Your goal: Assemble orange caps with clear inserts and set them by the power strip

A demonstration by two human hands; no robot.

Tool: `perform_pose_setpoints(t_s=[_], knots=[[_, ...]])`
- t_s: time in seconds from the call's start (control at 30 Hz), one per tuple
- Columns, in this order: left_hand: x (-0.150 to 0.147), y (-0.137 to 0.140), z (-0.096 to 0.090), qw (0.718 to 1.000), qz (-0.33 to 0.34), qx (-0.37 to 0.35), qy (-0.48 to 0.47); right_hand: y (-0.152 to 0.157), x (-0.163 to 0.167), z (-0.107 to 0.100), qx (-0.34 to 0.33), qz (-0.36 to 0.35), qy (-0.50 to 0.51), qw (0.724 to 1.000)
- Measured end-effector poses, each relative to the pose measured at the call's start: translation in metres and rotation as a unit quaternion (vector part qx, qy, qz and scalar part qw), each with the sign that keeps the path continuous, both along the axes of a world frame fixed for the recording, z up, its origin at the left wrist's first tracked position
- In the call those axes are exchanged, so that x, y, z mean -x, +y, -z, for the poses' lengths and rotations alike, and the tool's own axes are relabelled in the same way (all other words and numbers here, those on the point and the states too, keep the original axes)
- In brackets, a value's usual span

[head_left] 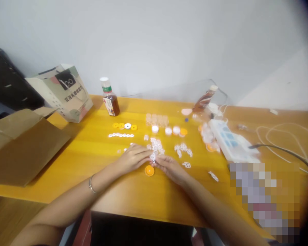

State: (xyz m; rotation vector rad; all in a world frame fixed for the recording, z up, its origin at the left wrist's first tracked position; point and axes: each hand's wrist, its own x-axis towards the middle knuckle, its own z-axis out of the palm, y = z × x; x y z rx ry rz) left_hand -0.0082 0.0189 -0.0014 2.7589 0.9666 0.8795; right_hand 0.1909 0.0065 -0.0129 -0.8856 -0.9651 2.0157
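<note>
My left hand (136, 156) and my right hand (171, 168) meet over the middle of the table, fingertips pinched together on a small white openwork plastic piece (153, 157). Just below my fingers lies an orange round cap-like part (149, 171). Beyond them is a loose heap of similar white pieces (156, 145). More white pieces with tabs (182, 149) lie right of that heap, and a single one (186, 165) rests near my right hand. Past my left hand runs a row of small white discs (121, 135).
Behind are yellow and white rings (124, 126), clear cylinders (157, 120) and white round parts (168, 131). A dark drink bottle (111, 102) stands near a paper bag (73, 92). An open cardboard box (28, 147) sits left; a white power strip (229, 141) with cables lies right.
</note>
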Motion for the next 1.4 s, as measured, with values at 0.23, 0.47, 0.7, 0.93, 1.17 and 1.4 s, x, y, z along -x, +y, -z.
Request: perform_pose_setpoints(t_s=[0.23,0.47,0.7,0.93,1.17,1.4], knots=[[-0.001,-0.002,-0.001,0.999,-0.018,-0.023,0.015,-0.001,0.001,-0.001,-0.005,-0.001,0.002,1.000],[-0.004,-0.005,0.002,0.999,-0.036,-0.028,0.004,-0.001,0.004,0.002,-0.024,0.013,-0.045,0.999],[-0.007,-0.004,0.002,0.990,-0.007,0.105,-0.098,-0.002,0.005,0.001,-0.023,0.014,-0.038,0.999],[-0.012,-0.001,0.000,0.942,-0.050,0.275,-0.189,-0.003,0.007,0.003,-0.033,0.017,-0.035,0.999],[-0.013,0.000,-0.002,0.913,-0.059,0.361,-0.177,-0.005,0.008,0.009,-0.066,0.016,-0.060,0.996],[-0.011,-0.003,-0.007,0.954,0.000,0.267,-0.137,-0.006,0.011,0.007,-0.101,0.032,-0.118,0.987]])
